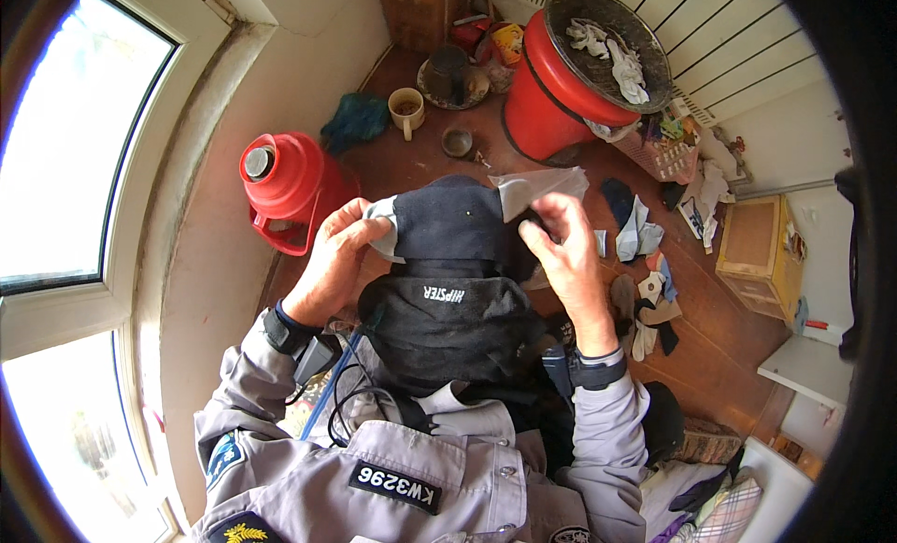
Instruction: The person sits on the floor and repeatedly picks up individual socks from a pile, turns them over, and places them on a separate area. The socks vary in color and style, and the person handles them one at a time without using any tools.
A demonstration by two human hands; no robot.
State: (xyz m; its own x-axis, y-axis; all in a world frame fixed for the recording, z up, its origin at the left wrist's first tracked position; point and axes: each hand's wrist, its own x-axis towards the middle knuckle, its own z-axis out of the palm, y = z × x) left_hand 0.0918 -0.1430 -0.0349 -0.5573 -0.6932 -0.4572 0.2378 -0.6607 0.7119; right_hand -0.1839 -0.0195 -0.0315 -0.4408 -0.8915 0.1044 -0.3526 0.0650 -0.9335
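Note:
A dark navy cloth item [452, 222], sock-like with light grey ends, is stretched flat above my lap. My left hand [343, 245] pinches its grey left end between thumb and fingers. Close to the other grey end is my right hand [564, 238], its thumb and fingertips bent toward each other. A clear plastic bag [560, 181] spreads behind those fingers; whether they grip the bag or the cloth is not plain. Beneath the navy cloth lies a black garment [448, 326] bearing white lettering, draped over my lap.
To the left stands a red thermos flask [301, 185], near a mug [406, 112] and a small bowl [457, 143]. A basin [648, 35] with white cloths tops a red bin [539, 101]. Several socks [648, 291] lie rightward on the floor, before a wooden box [753, 252].

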